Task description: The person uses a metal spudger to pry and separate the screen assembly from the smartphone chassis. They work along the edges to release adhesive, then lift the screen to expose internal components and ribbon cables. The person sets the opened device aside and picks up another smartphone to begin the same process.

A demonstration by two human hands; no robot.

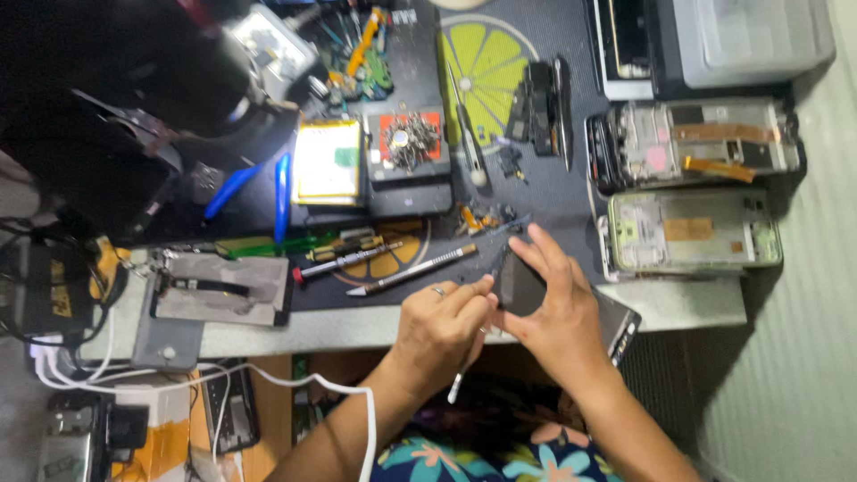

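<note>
Left hand [442, 326] pinches a thin metal tool [457, 386]; right hand [549, 299] grips a dark phone part [520, 287] at six o'clock off the mat's [553, 192] edge. Advise steady support, light tool pressure.

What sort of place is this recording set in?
Most likely a phone repair bench. Opened phone frames lie on the dark work mat, with screwdrivers and a tray of tiny screws, while both hands hold a small dark phone part.
</note>
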